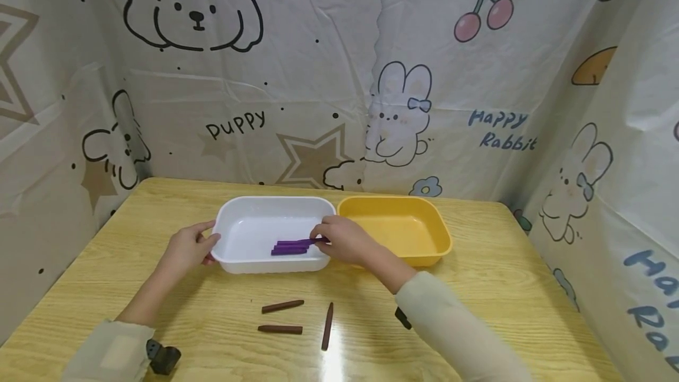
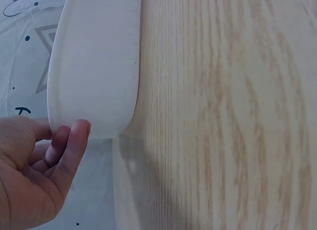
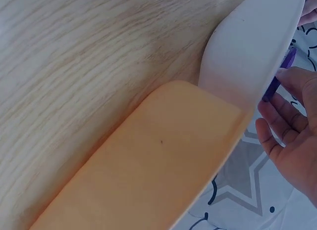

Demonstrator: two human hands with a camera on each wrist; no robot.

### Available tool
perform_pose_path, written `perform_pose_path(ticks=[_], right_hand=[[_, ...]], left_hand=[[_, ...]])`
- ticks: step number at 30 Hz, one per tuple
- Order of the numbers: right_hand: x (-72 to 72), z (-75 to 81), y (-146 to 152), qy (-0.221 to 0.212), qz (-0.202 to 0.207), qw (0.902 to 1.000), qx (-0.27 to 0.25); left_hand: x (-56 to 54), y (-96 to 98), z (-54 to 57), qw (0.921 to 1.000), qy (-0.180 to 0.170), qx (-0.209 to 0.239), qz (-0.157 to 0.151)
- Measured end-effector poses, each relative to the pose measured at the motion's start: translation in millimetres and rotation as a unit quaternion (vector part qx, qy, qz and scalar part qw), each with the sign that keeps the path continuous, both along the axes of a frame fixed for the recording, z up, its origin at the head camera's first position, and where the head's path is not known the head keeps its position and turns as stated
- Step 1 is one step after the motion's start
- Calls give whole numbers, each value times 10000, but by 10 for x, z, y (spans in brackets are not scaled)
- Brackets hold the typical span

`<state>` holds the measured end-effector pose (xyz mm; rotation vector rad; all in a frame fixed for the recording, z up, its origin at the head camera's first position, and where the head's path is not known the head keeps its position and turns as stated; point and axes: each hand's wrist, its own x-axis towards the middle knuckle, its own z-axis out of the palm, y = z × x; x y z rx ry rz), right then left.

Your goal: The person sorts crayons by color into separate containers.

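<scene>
Crayon (image 3: 272,89) is pinched in my right hand (image 1: 345,239); my left hand (image 1: 187,247) grips the white tray (image 1: 276,266) and should steady it.

Purple crayons (image 1: 290,247), white tray (image 1: 254,231), yellow tray (image 1: 400,233)

Head view downward; wrist views share white tray (image 2: 94,67)

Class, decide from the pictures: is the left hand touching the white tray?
Touching. The left wrist view shows the left hand with its fingers against the white tray.
</scene>
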<state>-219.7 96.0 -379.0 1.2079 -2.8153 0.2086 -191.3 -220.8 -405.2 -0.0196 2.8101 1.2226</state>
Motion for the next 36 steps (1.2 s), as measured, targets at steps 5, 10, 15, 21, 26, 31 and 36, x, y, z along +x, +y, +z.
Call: perform_pose_path(ticks=[5, 10, 15, 21, 26, 31, 36], right_hand=[[-54, -34, -89, -105, 12, 9999, -7], [-97, -62, -184, -179, -75, 9997, 114], [-149, -126, -259, -342, -359, 9986, 169], [-232, -212, -344, -721, -852, 9934, 257], [-307, -237, -410, -680, -1058, 9906, 534], [-333, -252, -451, -661, -1123, 9885, 761], [-326, -256, -489, -816, -1248, 9857, 780]], left_hand=[[-6, -8, -8, 10000, 22, 29, -6], [0, -10, -15, 10000, -2, 62, -8], [5, -9, -12, 9999, -32, 98, 0], [-6, -9, -14, 10000, -18, 85, 4], [-11, -16, -20, 9999, -10, 113, 10], [-9, -13, -21, 9999, -66, 112, 63], [-1, -4, -8, 9999, -53, 111, 66]])
